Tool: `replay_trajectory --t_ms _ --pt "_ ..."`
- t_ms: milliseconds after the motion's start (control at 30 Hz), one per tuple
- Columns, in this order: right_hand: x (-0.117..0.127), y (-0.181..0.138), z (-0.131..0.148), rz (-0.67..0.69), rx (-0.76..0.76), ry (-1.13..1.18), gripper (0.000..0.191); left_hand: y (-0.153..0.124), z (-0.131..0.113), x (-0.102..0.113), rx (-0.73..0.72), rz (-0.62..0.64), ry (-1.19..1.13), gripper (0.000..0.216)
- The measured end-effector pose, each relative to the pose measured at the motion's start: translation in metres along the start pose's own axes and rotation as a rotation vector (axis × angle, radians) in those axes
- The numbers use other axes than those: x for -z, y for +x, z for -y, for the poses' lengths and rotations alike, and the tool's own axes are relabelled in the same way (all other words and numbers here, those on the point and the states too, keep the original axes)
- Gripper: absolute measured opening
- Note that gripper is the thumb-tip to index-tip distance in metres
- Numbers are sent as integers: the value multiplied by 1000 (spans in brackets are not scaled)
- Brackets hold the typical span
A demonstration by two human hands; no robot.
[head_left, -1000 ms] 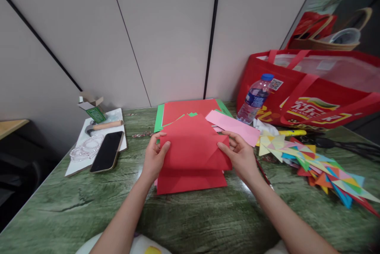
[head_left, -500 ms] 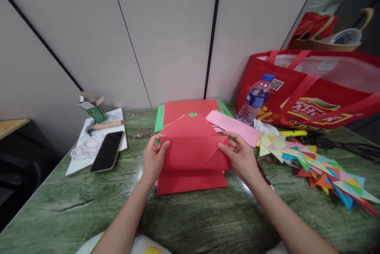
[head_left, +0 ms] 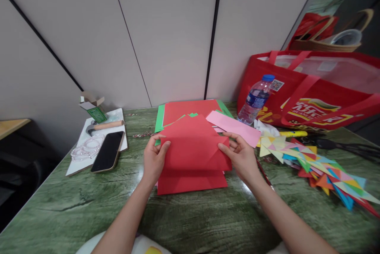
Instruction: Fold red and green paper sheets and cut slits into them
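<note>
My left hand (head_left: 153, 159) pinches the left edge of a folded red paper sheet (head_left: 193, 147), thumb on top. On the sheet's right edge my right hand (head_left: 241, 155) grips the same way. The sheet is lifted slightly over another red sheet (head_left: 190, 181) lying flat on the green marbled table (head_left: 190, 214). Behind them lies a stack of red and green paper (head_left: 184, 110), and a pink paper strip (head_left: 234, 126) rests just beyond my right hand.
A phone (head_left: 108, 151), a hammer (head_left: 102, 126), a small green box (head_left: 93, 110) and clear rings (head_left: 86, 148) lie on a white board at left. At right: a water bottle (head_left: 255, 98), a red tote bag (head_left: 314, 91), a heap of folded coloured paper shapes (head_left: 317, 165).
</note>
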State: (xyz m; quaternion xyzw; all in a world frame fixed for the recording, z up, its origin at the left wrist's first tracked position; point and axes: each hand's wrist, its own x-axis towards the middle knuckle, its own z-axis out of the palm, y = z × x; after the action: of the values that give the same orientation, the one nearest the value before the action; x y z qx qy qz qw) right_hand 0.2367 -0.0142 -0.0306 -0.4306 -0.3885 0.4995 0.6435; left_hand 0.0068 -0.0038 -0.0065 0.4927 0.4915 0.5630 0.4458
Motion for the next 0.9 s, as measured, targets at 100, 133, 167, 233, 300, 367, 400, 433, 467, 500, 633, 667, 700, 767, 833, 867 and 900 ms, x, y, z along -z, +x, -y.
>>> replay_trajectory --t_ms 100,133,167,233,300,367,400,433,467,500,633,667,700,767,833,867,900 --pt "0 0 0 2 -5 9 40 0 0 -1 -9 4 7 27" --pt "0 0 0 3 -4 10 40 -1 -1 -1 -16 3 13 27" --pt "0 0 0 4 -3 10 40 -1 -1 -1 -27 -3 21 26" --pt "0 0 0 1 -1 5 40 -2 -3 -2 -52 -20 37 26" --pt "0 0 0 -7 -2 -4 42 -4 -4 -3 -72 -35 54 27" --pt "0 0 0 -14 -2 -9 42 -5 -5 -4 -79 -37 67 27" --pt "0 0 0 -16 0 -8 43 -5 -5 -4 -81 -37 70 27" --pt "0 0 0 -18 2 -5 42 -5 -5 -4 -82 -37 72 27" --pt "0 0 0 -20 5 -1 42 -5 -5 -4 -82 -36 72 26" --pt "0 0 0 -21 8 4 42 -5 -5 -4 -80 -35 70 26" --pt "0 0 0 -26 16 3 43 -4 -5 -4 -61 -32 39 26" --pt "0 0 0 -30 16 1 43 -4 -5 -4 -57 -32 31 26" --pt "0 0 0 -34 17 -1 43 -4 -5 -4 -58 -32 26 26" --pt "1 0 0 -40 23 -3 43 -4 -5 -4 -64 -30 26 25" --pt "1 1 0 -46 35 -4 42 -4 -5 -4 -79 -30 32 25" --pt "1 1 0 -51 41 -5 41 -4 -4 -4 -85 -30 35 24" --pt "1 1 0 -58 47 -5 40 -4 -4 -3 -90 -28 37 24"
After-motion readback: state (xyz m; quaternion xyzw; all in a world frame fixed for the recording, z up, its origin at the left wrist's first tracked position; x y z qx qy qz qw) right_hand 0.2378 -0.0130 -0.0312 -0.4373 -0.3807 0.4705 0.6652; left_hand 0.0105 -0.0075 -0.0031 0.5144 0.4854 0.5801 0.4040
